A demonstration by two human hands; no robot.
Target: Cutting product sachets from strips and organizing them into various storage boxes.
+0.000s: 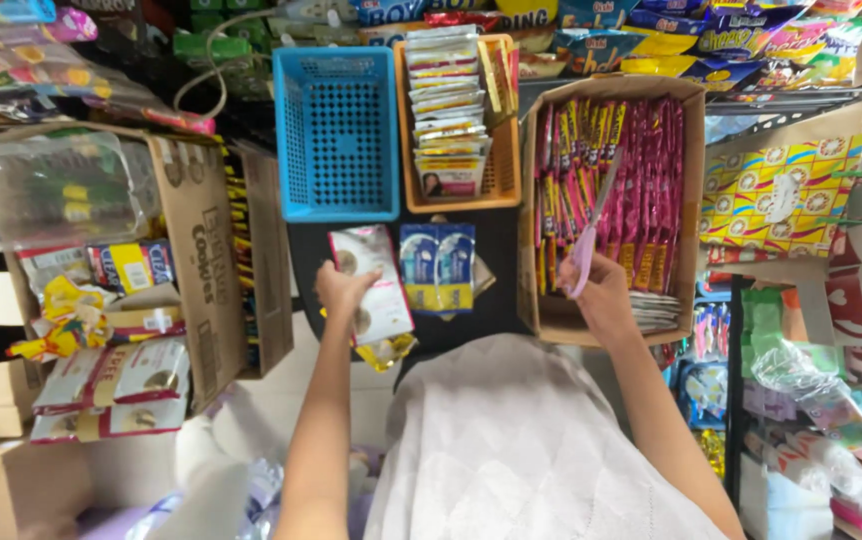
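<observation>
The left hand (343, 288) has its grip closed on a strip of white sachets (371, 283), left of centre. The right hand (603, 290) holds pink-handled scissors (585, 240) over the cardboard box (529, 250) of red sachets (641, 190). A blue basket (337, 130) sits above.

Light: bright, even, daylight-like, source not visible | Shadows: soft, dark gaps between boxes at upper left | Glare: sheen on clear plastic bags (61, 190) at left | Blur: slight softness overall, small print smeared | Distortion: wide-angle bending at edges and corners | Focus: near white cloth (521, 440) soft
</observation>
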